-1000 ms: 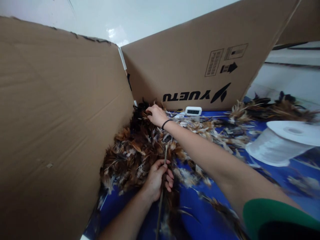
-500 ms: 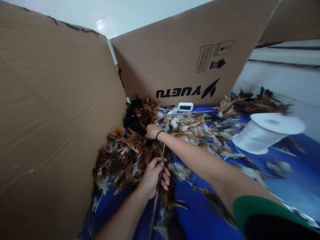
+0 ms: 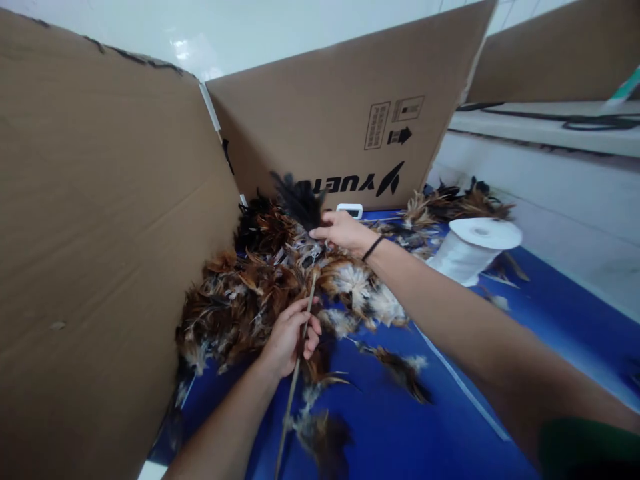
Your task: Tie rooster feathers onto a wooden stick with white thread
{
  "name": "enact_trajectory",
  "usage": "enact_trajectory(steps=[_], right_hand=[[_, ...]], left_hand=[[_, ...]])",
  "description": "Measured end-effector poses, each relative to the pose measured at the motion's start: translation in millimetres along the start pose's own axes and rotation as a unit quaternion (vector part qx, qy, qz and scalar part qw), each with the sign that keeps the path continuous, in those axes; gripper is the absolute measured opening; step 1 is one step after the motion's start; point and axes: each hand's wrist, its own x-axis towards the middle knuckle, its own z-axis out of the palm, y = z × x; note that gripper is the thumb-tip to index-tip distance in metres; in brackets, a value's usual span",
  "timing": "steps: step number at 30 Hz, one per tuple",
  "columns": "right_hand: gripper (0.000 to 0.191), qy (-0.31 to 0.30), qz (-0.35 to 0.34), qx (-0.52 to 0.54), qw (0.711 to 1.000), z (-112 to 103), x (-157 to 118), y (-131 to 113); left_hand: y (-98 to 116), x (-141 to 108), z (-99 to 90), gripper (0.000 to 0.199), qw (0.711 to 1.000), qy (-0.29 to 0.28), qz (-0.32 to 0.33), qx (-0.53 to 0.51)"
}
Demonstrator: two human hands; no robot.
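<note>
Your left hand [image 3: 286, 339] pinches the stick [image 3: 292, 397] (for steadiness, seemingly); your right hand [image 3: 349, 233] grips dark feathers [image 3: 302, 203], tips free!

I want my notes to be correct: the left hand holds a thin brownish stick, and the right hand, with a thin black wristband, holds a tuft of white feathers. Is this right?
Only the colour is wrong: the head view shows black feathers in the right hand. The left hand does hold the thin brownish stick, and the black wristband is as you say.
</note>
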Motion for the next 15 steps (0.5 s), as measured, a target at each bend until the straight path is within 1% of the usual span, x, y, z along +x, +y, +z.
enact_trajectory(steps=[2, 4, 7, 9, 10, 12, 15], right_hand=[[0.011, 0.003, 0.011, 0.026, 1.0, -5, -17, 8], [0.014, 0.005, 0.027, 0.08, 0.996, -8, -34, 14], [0.02, -0.011, 0.106, 0.186, 0.977, -7, -56, 19], [0.019, -0.028, 0.155, 0.22, 0.963, -1, -67, 21], [0.018, -0.034, 0.167, 0.226, 0.959, 3, -72, 23], [0.017, -0.041, 0.18, 0.238, 0.954, 13, -78, 25], [0.017, -0.039, 0.192, 0.254, 0.947, 25, -82, 30]], left_hand=[[1, -2, 0.0, 0.044, 1.0, -0.008, 0.008, 0.002], [2, -4, 0.0, 0.04, 1.0, -0.012, 0.014, 0.008], [2, -5, 0.2, 0.029, 0.999, -0.012, 0.026, 0.013], [2, -5, 0.4, 0.023, 0.999, -0.017, 0.037, 0.009], [2, -6, 0.3, 0.021, 0.999, -0.021, 0.038, 0.006], [2, -6, -0.2, 0.02, 0.999, -0.032, 0.03, 0.002], [2, -7, -1.7, 0.025, 0.999, -0.043, 0.02, 0.009]])
